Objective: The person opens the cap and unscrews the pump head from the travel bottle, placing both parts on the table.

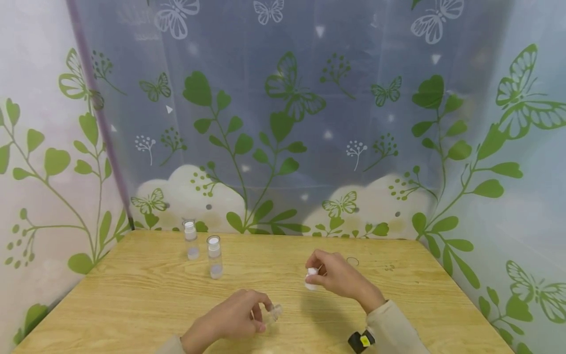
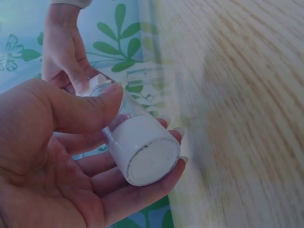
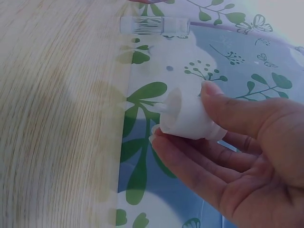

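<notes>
My left hand (image 1: 236, 314) grips a small clear bottle (image 2: 142, 147), its thumb near the neck and its fingers under the side. The bottle is tilted, with a white inner bottom facing the left wrist camera. Off to the right and slightly farther back, my right hand (image 1: 340, 278) pinches a white pump head (image 3: 187, 116) between thumb and fingers. A thin white stem sticks out of its hollow collar in the right wrist view. In the head view the pump head and the bottle are apart, both above the wooden table (image 1: 146, 305).
Two clear pump bottles with white tops stand at the back left, one bottle (image 1: 191, 241) behind the nearer bottle (image 1: 214, 258). A thin ring outline (image 1: 353, 261) shows on the table beyond my right hand. A patterned curtain (image 1: 353, 113) closes off the back.
</notes>
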Demonstrator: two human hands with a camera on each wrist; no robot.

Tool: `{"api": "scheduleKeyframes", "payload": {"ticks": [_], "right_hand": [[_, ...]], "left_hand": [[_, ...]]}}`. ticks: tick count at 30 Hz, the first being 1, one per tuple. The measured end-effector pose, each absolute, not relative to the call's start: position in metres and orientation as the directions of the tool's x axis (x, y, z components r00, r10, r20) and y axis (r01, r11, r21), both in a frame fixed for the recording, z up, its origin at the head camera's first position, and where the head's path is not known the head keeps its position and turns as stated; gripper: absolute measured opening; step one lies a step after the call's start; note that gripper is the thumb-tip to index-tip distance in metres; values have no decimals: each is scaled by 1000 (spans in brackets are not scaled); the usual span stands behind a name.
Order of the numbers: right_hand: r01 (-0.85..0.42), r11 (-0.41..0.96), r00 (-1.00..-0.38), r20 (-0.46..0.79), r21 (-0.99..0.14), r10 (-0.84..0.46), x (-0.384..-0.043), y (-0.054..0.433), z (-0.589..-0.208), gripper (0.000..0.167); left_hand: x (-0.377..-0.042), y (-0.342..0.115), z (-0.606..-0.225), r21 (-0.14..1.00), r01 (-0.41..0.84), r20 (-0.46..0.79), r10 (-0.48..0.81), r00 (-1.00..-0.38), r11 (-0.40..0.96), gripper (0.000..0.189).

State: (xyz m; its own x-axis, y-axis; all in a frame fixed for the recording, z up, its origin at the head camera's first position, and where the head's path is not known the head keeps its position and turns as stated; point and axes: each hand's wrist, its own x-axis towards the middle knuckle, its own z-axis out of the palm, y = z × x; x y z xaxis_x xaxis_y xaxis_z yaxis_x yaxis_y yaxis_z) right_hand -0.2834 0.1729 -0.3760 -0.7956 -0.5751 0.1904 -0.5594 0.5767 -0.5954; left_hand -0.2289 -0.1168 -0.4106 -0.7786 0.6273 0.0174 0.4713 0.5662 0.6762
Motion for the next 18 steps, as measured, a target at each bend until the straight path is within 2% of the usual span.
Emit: {"api": "scheduleKeyframes", "payload": {"ticks": [8, 18], "right_hand": [[-588, 585, -782, 208, -558, -588, -290, 174, -379, 22], [-483, 662, -850, 124, -573, -513, -300, 175, -379, 16]], "left_hand": [[-229, -119, -410, 660, 481, 23, 624, -781, 578, 32], [-229, -119, -409, 668, 477, 26, 623, -782, 572, 34]]}}
